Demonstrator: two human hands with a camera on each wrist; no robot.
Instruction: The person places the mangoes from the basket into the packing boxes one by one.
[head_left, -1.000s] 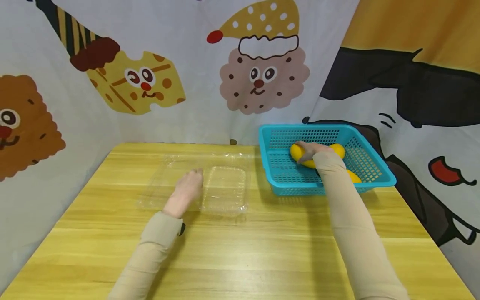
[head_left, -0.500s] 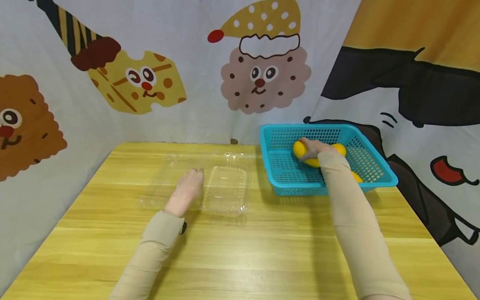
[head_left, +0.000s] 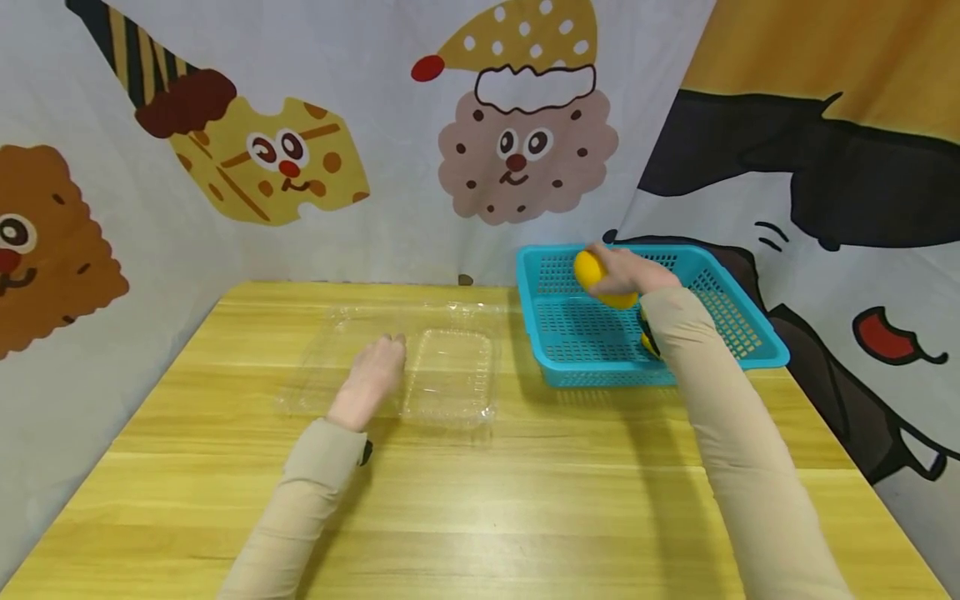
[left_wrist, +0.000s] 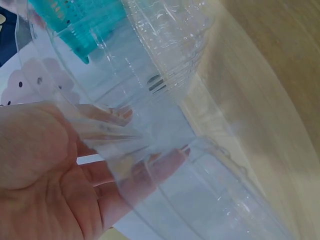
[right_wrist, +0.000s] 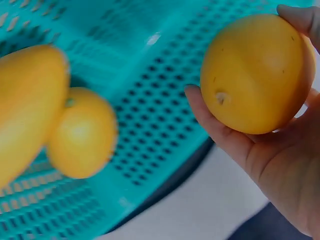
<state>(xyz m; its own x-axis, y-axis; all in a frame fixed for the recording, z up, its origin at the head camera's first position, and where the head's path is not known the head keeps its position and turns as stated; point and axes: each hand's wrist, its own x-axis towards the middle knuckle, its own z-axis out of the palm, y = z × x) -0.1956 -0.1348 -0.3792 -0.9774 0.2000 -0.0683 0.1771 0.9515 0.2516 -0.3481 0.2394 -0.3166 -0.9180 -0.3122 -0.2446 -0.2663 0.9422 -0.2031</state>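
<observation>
My left hand (head_left: 371, 379) is at the middle fold of an opened clear plastic clamshell container (head_left: 452, 375). In the left wrist view its fingers (left_wrist: 142, 187) show through the plastic (left_wrist: 220, 200), gripping near the fold. My right hand (head_left: 633, 271) holds a yellow mango (head_left: 588, 269) over the blue plastic basket (head_left: 551, 377), thumb and fingers spread round its sides. The right wrist view shows this mango (right_wrist: 257, 75) end-on. Lower in the basket lie a larger mango (right_wrist: 27, 105) and a smaller yellow fruit (right_wrist: 82, 134), mostly hidden by my wrist in the head view.
The wooden table (head_left: 465, 508) carries the container left of centre and the basket at the back right. Behind it hangs a white curtain (head_left: 405, 208) with cartoon prints, close to the basket's back rim.
My right hand has lifted the mango from the basket floor, up and slightly left, and the wrist has turned. The left hand and container have stayed in place.
</observation>
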